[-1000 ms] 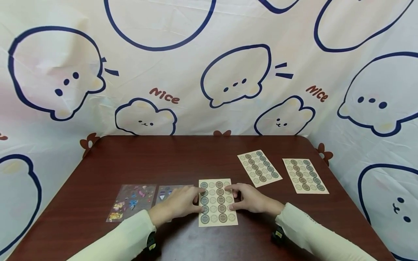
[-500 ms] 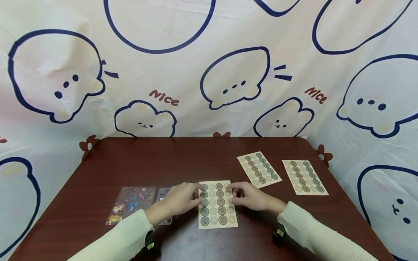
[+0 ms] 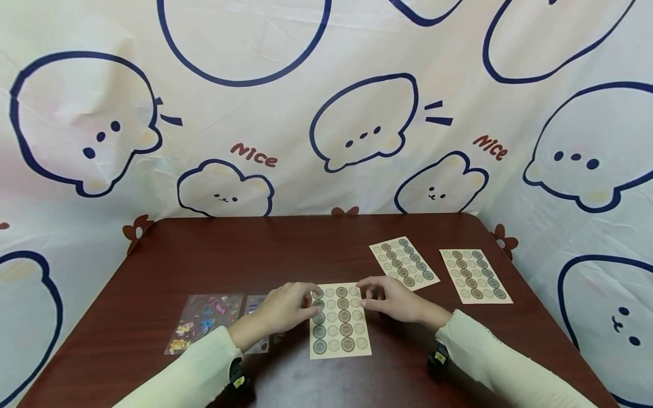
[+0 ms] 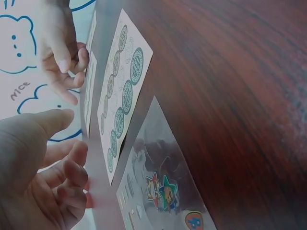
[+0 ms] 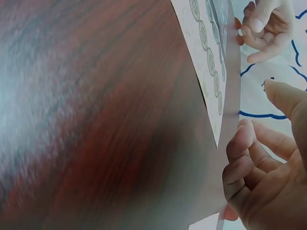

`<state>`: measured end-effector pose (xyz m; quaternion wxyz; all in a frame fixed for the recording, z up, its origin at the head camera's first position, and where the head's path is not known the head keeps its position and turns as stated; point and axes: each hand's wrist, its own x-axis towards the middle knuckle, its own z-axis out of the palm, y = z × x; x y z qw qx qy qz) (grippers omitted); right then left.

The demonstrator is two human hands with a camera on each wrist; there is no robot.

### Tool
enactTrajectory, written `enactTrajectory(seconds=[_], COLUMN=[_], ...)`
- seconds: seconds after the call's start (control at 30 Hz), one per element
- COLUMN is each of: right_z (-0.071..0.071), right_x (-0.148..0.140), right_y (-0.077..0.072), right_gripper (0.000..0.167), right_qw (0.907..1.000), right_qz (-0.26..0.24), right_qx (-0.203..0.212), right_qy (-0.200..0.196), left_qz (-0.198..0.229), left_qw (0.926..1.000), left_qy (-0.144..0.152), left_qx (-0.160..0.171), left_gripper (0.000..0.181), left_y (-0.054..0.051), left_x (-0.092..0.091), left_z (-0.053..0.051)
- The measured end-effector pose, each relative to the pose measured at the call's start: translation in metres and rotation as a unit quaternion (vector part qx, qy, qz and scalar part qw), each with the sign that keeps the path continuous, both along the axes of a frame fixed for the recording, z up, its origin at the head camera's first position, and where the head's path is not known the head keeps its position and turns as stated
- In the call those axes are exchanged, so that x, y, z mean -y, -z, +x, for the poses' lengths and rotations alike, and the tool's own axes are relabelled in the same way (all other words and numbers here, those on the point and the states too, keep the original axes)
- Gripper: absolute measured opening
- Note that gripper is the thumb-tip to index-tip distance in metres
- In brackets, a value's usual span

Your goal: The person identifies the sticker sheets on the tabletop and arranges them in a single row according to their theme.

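Since a second ago, the left hand [image 3: 285, 309] and the right hand [image 3: 393, 300] have shifted toward the far end of the cream sheet [image 3: 340, 320], which lies in about the same place between them on the dark red table [image 3: 285, 243]. On each hand the thumb stands apart from the forefinger, the other fingers are loosely bent, and nothing is held. From the head view the left fingertips seem to lie over the sheet's left edge and the right ones at its right edge; the wrist views show a gap, both hands hanging just above the paper. Round printed seals run in rows down it. Behind the left wrist is a clear sticker sheet [image 3: 257, 306], partly covered from above, while the left wrist view shows its star stickers [image 4: 168, 192] and shield sticker [image 4: 194, 220]. Left of that lies another clear sheet [image 3: 221, 309]. Two more seal-printed sheets, one tilted [image 3: 405, 263] and one farther right [image 3: 476, 276], rest beyond the right hand.
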<state>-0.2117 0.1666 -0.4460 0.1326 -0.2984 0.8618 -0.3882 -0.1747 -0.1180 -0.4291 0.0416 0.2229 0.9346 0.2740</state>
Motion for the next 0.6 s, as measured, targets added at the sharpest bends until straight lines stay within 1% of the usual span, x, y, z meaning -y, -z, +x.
enactTrajectory(seconds=[0.17, 0.33, 0.6], right_z=[-0.001, -0.003, -0.008], right_x=[-0.005, -0.009, -0.014], right_y=[-0.002, -0.004, -0.007], right_gripper=[0.038, 0.038, 0.038], right_qw=[1.0, 0.9997, 0.9995], right_qz=[-0.003, 0.002, 0.006], right_qx=[-0.001, 0.009, -0.004], right_qy=[0.006, 0.021, 0.03], left_qz=[0.006, 0.009, 0.021], left_qw=[1.0, 1.0, 0.9997], left_qy=[0.001, 0.002, -0.007], left_qx=[0.004, -0.002, 0.004], left_gripper=[0.03, 0.03, 0.03], left_y=[0.0, -0.001, -0.005], left_x=[-0.002, -0.005, -0.008], left_z=[-0.003, -0.006, -0.011])
